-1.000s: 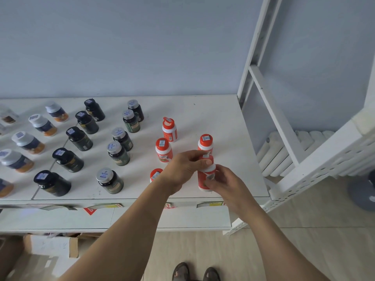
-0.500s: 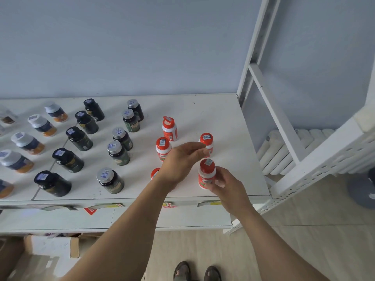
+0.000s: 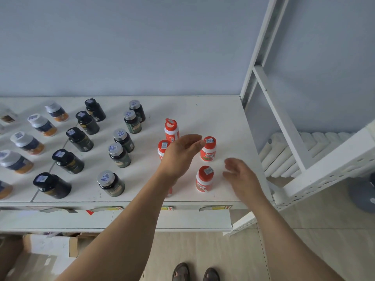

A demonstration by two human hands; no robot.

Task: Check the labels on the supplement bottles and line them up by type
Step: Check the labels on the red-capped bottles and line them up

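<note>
Both grips hold nothing: left hand (image 3: pixel 179 157) hovers with relaxed fingers beside the rear red bottle (image 3: pixel 209 149); right hand (image 3: pixel 242 178), fingers loose, is just right of the front red bottle (image 3: pixel 204 179), apart from it. Bottles stand upright on the table (image 3: pixel 227 118).

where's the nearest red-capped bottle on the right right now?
Head view: the red-capped bottle stands upright near the table's front right edge, just left of the open right hand, unheld.

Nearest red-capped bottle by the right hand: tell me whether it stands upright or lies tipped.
Upright. The red-capped bottle stands on the table, cap up, and neither hand touches it.
</note>
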